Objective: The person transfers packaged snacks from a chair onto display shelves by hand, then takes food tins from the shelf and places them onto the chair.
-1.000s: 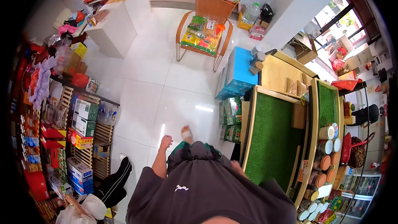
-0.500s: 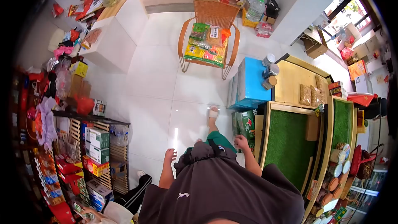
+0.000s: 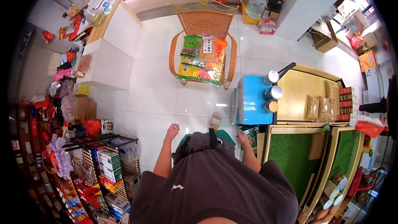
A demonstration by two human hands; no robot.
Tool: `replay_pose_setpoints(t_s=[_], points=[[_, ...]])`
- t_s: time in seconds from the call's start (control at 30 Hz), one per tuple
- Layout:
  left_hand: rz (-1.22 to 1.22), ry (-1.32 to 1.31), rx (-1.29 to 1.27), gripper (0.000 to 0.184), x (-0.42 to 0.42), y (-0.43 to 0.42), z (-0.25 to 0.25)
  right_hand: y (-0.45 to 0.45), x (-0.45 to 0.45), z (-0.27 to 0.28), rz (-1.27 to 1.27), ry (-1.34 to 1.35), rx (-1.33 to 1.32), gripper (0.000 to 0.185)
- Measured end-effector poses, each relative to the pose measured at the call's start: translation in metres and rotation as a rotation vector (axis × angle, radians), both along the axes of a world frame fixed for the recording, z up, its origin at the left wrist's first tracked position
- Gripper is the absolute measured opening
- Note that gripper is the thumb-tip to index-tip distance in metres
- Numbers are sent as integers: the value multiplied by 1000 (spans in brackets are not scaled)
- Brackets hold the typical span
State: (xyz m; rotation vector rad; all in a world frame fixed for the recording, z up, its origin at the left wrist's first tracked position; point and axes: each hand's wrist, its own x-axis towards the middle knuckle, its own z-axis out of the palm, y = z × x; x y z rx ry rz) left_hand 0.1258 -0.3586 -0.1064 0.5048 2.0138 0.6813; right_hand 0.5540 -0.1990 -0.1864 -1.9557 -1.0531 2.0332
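Pkgs (image 3: pixel 203 60), shiny plastic, atop wicker chair (image 3: pixel 205 24)

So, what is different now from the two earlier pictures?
The view has moved forward, so the chair and the blue box appear nearer. The right hand, mostly hidden at first, has swung forward. Neither it nor the left hand visibly took or let go of anything. The packets stay lying on the chair seat.
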Motion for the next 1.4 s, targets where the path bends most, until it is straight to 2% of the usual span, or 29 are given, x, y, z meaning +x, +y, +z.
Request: replay_pose_setpoints(t_s=[0.03, 0.1, 0.2, 0.27, 0.4, 0.47, 0.5, 0.57, 0.63, 0.67, 0.7, 0.77, 0.83, 0.87, 0.9, 0.93, 0.97, 1.0, 1.07, 1.13, 1.2, 1.23, 1.27, 1.33, 1.37, 1.4], points=[[-19, -24, 14, 33, 0, 33, 12, 24, -13, 0, -54, 94, 46, 30], [-96, -63, 123, 31, 0, 84, 15, 64, -46, 60, -127, 126, 111, 30], [-225, -3, 132, 31, -3, 147, 15, 98, -64, 102, -213, 200, 172, 32], [-319, -20, 82, 31, -5, 183, 23, 104, -65, 103, -248, 162, 159, 33], [-332, -32, 80, 29, -23, 222, -21, 82, -50, 75, -436, 40, -108, 39], [-322, -7, 69, 30, -38, 252, -35, 74, -51, 60, -497, 97, -246, 41], [-341, 9, 121, 29, -48, 266, -47, 74, -55, 57, -477, 65, -290, 41], [-273, -93, 69, 30, -64, 299, -56, 85, -69, 46, -426, -20, -344, 41], [-47, -340, -29, 33, -76, 336, -45, 105, -94, 44, -374, -80, -289, 40], [82, -439, -67, 35, -77, 364, -20, 125, -112, 42, -362, -120, -279, 39], [116, -472, -64, 35, -86, 375, -35, 139, -126, 35, -352, -115, -282, 39], [45, -392, 63, 36, -99, 410, -57, 188, -166, 25, -301, -109, -268, 38], [-16, -201, 171, 37, -109, 426, -107, 228, -211, 0, -246, -128, -262, 37], [-245, -136, 97, 40, -117, 449, -89, 255, -232, -19, -84, -156, -101, 38], [-147, -74, 168, 44, -121, 448, -132, 281, -254, -36, 79, -214, 73, 40], [-124, -105, 136, 51, -127, 458, -148, 307, -275, -52, 220, -290, 248, 42], [-122, -63, 91, 57, -128, 468, -146, 338, -305, -34, 196, -318, 264, 45], [-89, -107, 104, 55, -132, 469, -162, 361, -325, -45, 121, -197, 230, 47], [-134, -248, 12, 50, -147, 474, -215, 394, -361, -47, 0, -217, 342, 51], [-85, -394, -65, 46, -144, 502, -145, 416, -381, -69, 114, -61, 367, 61], [-220, -398, -104, 49, -162, 501, -179, 420, -400, -54, 39, -111, 207, 73], [-255, -388, -136, 53, -168, 494, -205, 419, -404, -37, 44, -218, 207, 84], [-284, -377, -166, 57, -171, 492, -223, 419, -403, -22, 28, -221, 209, 84], [-340, -294, -212, 61, -163, 499, -183, 421, -402, -7, -116, -124, 287, 91], [-382, -211, -261, 65, -160, 505, -162, 415, -397, -52, 64, -195, 273, 89], [-391, -211, -256, 65, -161, 504, -169, 420, -396, -45, 56, -198, 279, 89]])
